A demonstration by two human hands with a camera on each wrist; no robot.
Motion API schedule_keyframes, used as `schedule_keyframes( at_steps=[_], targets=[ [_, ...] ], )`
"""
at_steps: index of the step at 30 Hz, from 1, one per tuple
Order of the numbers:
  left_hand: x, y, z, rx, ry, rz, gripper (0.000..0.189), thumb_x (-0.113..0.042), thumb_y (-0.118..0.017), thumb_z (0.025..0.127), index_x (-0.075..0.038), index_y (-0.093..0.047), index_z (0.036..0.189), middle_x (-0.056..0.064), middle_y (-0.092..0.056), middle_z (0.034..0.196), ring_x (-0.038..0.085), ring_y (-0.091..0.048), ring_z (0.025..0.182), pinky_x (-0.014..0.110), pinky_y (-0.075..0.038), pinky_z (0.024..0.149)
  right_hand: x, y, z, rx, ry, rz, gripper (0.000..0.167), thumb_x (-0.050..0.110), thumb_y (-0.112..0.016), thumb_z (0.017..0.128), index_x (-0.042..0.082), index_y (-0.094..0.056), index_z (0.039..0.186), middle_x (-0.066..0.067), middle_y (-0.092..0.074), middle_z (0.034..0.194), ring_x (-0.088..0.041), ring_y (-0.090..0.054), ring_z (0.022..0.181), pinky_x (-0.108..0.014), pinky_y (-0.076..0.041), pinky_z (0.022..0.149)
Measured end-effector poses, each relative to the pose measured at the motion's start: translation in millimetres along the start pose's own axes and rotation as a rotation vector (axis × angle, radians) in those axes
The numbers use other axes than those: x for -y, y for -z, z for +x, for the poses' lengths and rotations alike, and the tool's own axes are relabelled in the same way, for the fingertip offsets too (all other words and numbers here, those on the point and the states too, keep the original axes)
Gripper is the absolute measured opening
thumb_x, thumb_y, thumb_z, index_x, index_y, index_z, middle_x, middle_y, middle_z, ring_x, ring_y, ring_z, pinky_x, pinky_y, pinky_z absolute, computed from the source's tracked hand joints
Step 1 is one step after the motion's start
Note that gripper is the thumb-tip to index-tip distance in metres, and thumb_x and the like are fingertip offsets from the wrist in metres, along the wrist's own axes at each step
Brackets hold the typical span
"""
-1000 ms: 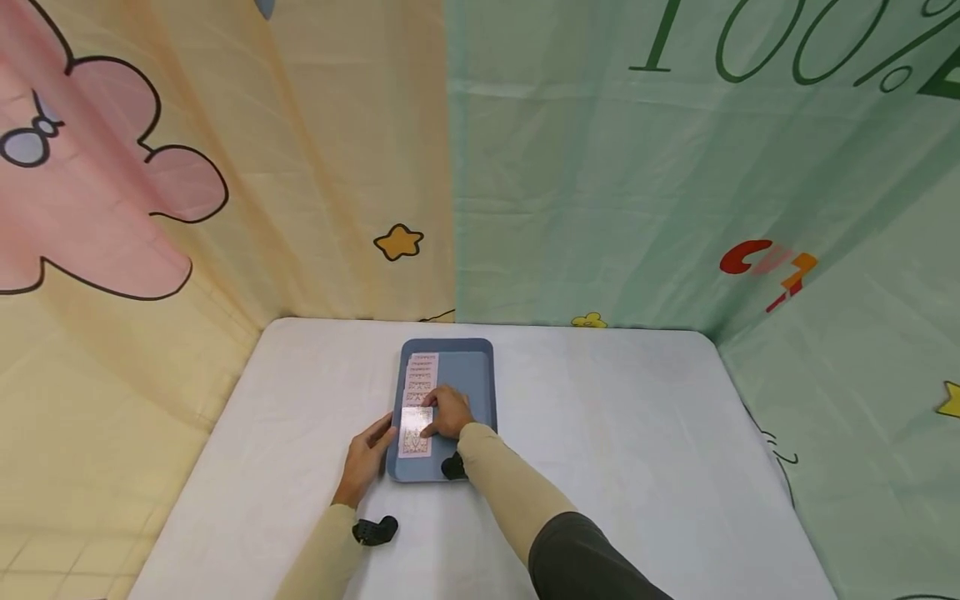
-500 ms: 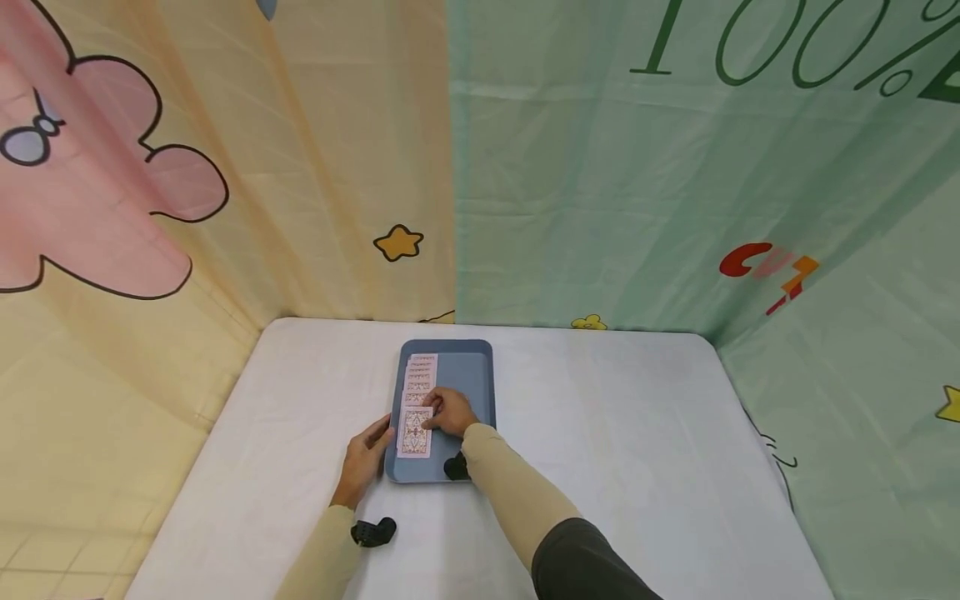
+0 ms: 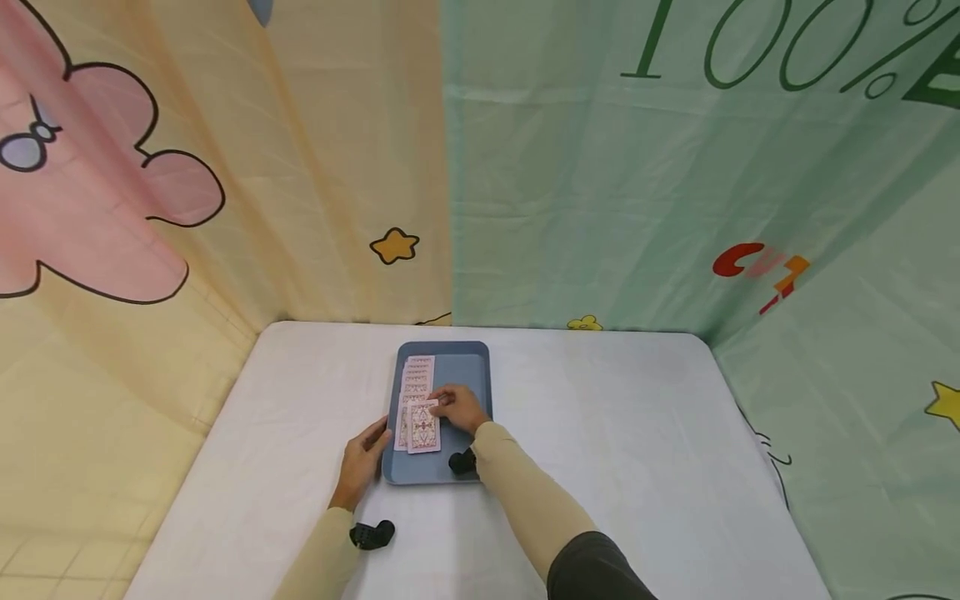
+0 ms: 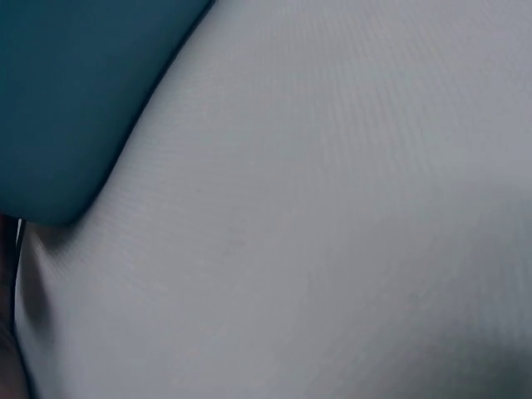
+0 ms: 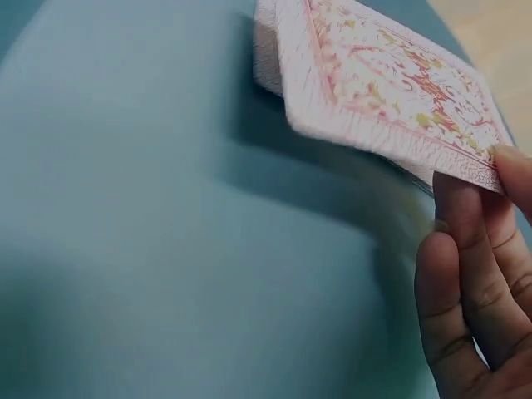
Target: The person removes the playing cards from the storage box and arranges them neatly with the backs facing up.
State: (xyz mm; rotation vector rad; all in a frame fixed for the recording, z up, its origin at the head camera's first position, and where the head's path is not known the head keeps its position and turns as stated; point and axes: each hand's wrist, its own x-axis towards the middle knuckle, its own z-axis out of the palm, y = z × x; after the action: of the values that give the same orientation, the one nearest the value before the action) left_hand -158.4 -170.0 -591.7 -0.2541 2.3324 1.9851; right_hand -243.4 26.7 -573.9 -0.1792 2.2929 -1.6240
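In the head view my right hand [image 3: 462, 407] pinches a playing card [image 3: 424, 428] by its right side, thumb on the patterned back and fingers underneath. The right wrist view shows this card [image 5: 407, 75] lifted at a tilt, with another card or cards partly hidden below it. A column of overlapping face-down cards [image 3: 417, 377] lies along the left side of the blue-grey tray [image 3: 467, 367]. My left hand [image 3: 358, 467] rests against the tray's left edge with fingers extended. Only the tray's corner [image 4: 66, 108] and a sliver of that hand show in the left wrist view.
The tray lies on a table with a white cover [image 3: 600, 433]. Patterned curtains [image 3: 585, 192] hang behind and beside the table. A black wrist device [image 3: 372, 535] sits on the left wrist, and another [image 3: 462, 462] on the right.
The right hand has taken hold of the front card and drawn it slightly to the right, away from the column. The left hand stays at the tray's edge.
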Motion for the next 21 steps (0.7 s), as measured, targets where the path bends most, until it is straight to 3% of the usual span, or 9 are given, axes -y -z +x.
schedule_keyframes(
  at_steps=[3,5,11,21],
  targets=[
    [1.0,0.2,-0.2,0.004,0.004,-0.007,0.045,-0.01,-0.053,0.099,0.006,-0.045,0.14,0.026,-0.043,0.143,0.037,-0.039,0.135,0.046,-0.031,0.111,3.0,4.8,-2.1,0.014,-0.007,0.068,0.02,-0.003,-0.069,0.085,-0.005,-0.069,0.104,0.0,-0.054,0.072,-0.014,-0.057,0.064,-0.025,-0.053,0.061],
    [10.9,0.0,3.9,-0.004,-0.002,-0.015,0.045,-0.012,-0.055,0.099,0.005,-0.046,0.139,0.024,-0.044,0.143,0.035,-0.039,0.135,0.045,-0.031,0.111,4.7,9.4,-3.4,0.014,-0.004,0.093,0.021,-0.003,-0.069,0.085,-0.006,-0.068,0.105,0.0,-0.055,0.07,-0.019,-0.06,0.064,-0.029,-0.055,0.061],
    [15.5,-1.3,4.7,-0.009,-0.02,-0.006,0.043,-0.013,-0.056,0.098,0.004,-0.049,0.137,0.025,-0.047,0.141,0.036,-0.041,0.133,0.048,-0.032,0.11,11.7,28.1,-7.4,-0.031,0.022,0.069,0.022,-0.002,-0.069,0.085,-0.006,-0.07,0.106,-0.004,-0.061,0.074,-0.03,-0.066,0.073,-0.045,-0.058,0.071],
    [11.6,0.3,1.7,-0.012,-0.025,-0.011,0.043,-0.01,-0.053,0.099,0.005,-0.047,0.139,0.024,-0.046,0.142,0.036,-0.041,0.133,0.047,-0.033,0.11,16.0,52.3,-5.4,-0.103,0.037,-0.01,0.022,-0.002,-0.071,0.083,-0.004,-0.071,0.106,-0.009,-0.065,0.081,-0.027,-0.068,0.073,-0.043,-0.059,0.072]
  ],
)
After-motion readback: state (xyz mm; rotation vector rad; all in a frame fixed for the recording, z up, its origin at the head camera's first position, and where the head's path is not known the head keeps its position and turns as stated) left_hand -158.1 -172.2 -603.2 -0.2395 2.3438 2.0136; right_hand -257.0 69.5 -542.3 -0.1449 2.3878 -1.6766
